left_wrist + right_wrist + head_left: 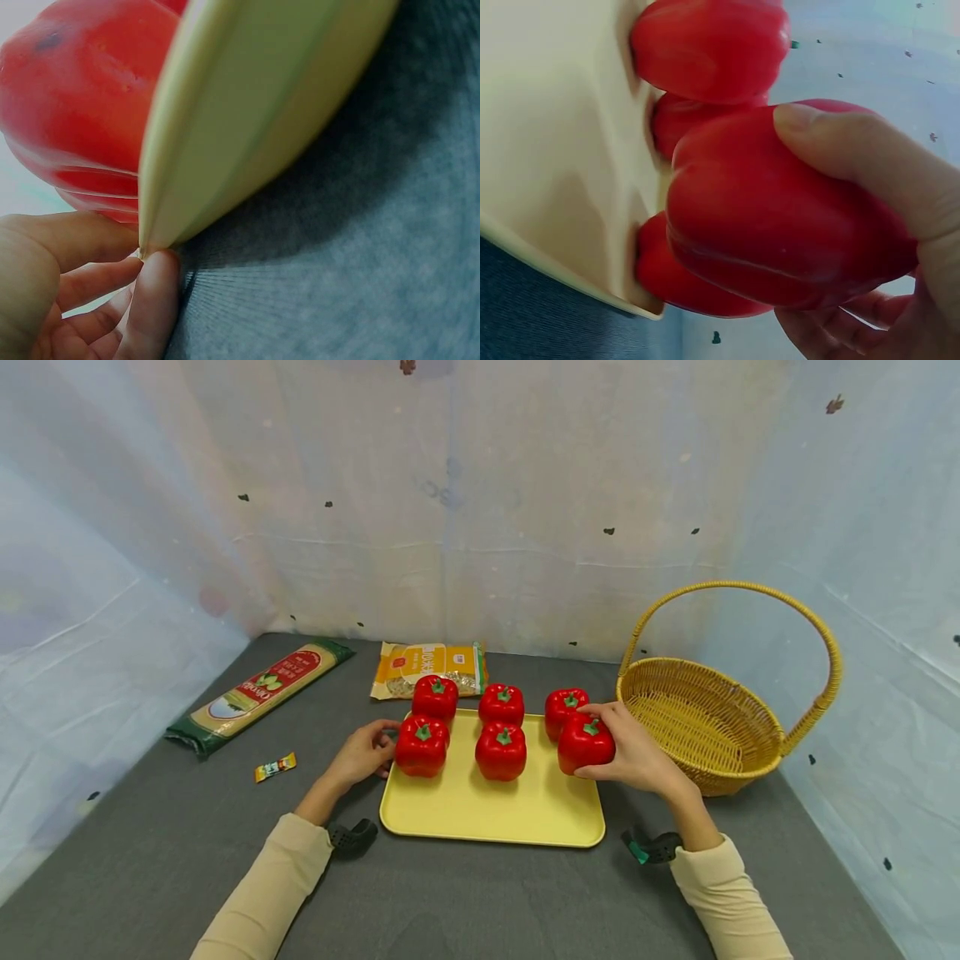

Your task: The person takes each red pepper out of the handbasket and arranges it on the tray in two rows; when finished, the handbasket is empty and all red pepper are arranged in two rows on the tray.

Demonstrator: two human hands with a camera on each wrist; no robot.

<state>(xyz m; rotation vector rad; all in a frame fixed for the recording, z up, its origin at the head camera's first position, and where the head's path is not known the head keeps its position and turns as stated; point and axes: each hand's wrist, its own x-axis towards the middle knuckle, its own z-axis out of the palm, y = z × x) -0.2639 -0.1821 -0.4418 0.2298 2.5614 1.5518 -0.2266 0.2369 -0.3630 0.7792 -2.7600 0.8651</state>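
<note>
Several red bell peppers stand on a yellow tray (487, 817), two on its left side and two in the middle (501, 751). At the right end, my right hand (633, 750) grips a bell pepper (585, 744) from its right side, thumb and fingers spread around it. The right wrist view shows this pepper (772, 206) with its base seemingly a little off the tray, in front of another pepper (561, 708). My left hand (362, 755) pinches the tray's left rim, close beside the front left pepper (422, 747); the pinch shows in the left wrist view.
A yellow wicker basket (701, 668) with a tall handle stands right of the tray. Behind the tray lies an orange grain packet (420, 660). To the left are a long green-and-beige packet (258, 696) and a small yellow wrapped snack (275, 767). White sheeting surrounds the grey table.
</note>
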